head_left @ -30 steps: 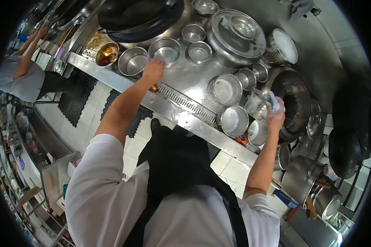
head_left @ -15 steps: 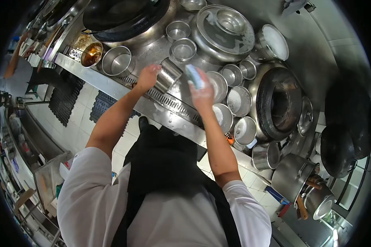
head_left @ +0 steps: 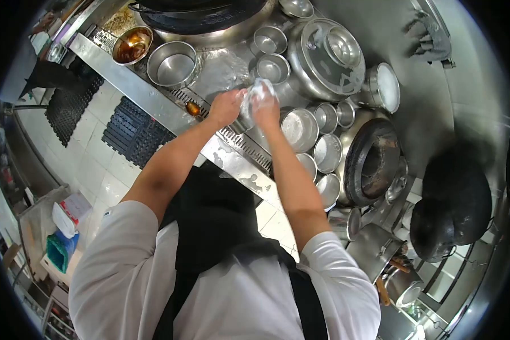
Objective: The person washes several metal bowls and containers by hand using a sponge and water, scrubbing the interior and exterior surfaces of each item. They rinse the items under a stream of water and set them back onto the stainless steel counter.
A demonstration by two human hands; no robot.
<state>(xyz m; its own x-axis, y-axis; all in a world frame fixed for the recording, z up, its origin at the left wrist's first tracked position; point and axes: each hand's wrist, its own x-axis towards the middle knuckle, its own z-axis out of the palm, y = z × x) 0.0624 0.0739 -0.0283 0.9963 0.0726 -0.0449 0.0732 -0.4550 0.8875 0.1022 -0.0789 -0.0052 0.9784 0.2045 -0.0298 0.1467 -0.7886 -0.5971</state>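
My left hand [head_left: 228, 108] grips a steel pot [head_left: 242, 120] over the slotted drain at the counter's front. Against the pot's upper end, my right hand [head_left: 263, 109] is closed on a foamy white scrubbing pad [head_left: 259, 90], partly blurred. Both hands are close together. Just beyond them stand two small steel bowls [head_left: 272, 69]. To the right is a group of round steel containers [head_left: 299, 129], some with whitish liquid or foam inside. A larger empty steel pot [head_left: 172, 64] sits to the left.
A bowl of brown sauce [head_left: 132, 45] is at the far left of the steel counter [head_left: 147, 93]. A big lidded pot [head_left: 326, 59] and a wok burner [head_left: 373, 161] stand at the right. Dark woks [head_left: 453, 198] hang further right. Black mats [head_left: 133, 133] lie on the floor.
My right hand has moved left with the pad and now meets the pot. The view has shifted, and the person at the far left is less in view.
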